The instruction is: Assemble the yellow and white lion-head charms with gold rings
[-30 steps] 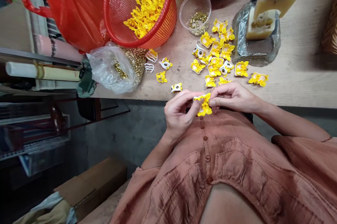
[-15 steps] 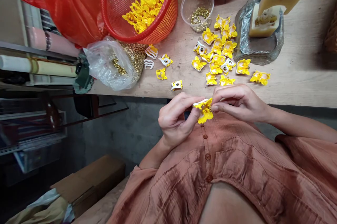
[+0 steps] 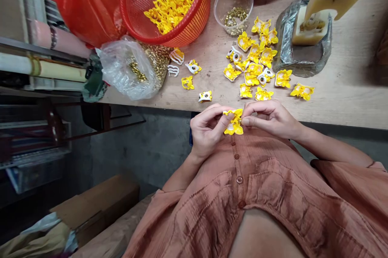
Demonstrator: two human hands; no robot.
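In front of my shirt, my left hand [image 3: 207,130] pinches a yellow plastic toy head piece [image 3: 235,128] between thumb and fingers, its hollow inside facing up. My right hand [image 3: 271,118] is closed at the piece's right edge, thumb against forefinger. Something tiny, possibly metal, shows at those fingertips, but I cannot make it out. Just beyond my hands, a loose group of similar yellow-and-white pieces [image 3: 252,75] lies on the table, some with eyes showing. Farther left are a white-faced piece [image 3: 205,96] and a small yellow piece [image 3: 187,83].
A red basket [image 3: 194,25] of yellow parts stands at the back. Beside it, a clear tub [image 3: 218,9] holds small brass rings. A plastic bag [image 3: 113,74] contains gold-coloured parts. On the right stands a press-like device [image 3: 321,62]. The table [image 3: 348,106] ends before my body.
The yellow piece has turned slightly in my left hand, showing more of its inside. Both hands stay close together at it. The whole view has shifted a little.
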